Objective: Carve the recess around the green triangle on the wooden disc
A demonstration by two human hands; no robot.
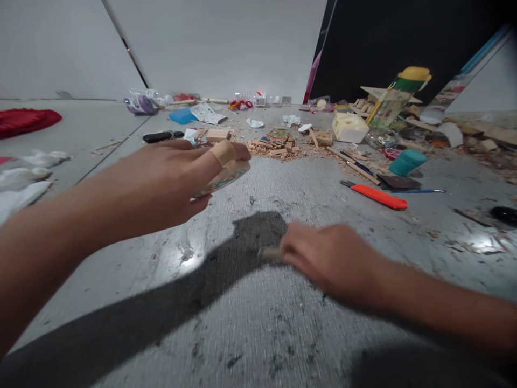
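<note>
My left hand [181, 175], with a tan bandage [223, 153] on one finger, is closed on a painted piece [226, 178] with a pale edge and blue-green and orange marks. Most of that piece is hidden under the fingers, so its full shape cannot be made out. Lower and to the right, my right hand [333, 258] pinches a short light-coloured stick [271, 252] pointing left. That hand is smeared by motion, and the stick's tip is too blurred to identify. The two hands are apart, above the grey floor [242, 323].
Wood shavings [278, 152] and a small patterned block [276, 137] lie ahead. On the right are an orange utility knife [379, 196], a teal cap [407, 162], pencils [357, 166] and a yellow-topped container [399, 94]. A red cloth [28, 122] and white crumpled tissues [24, 180] lie left.
</note>
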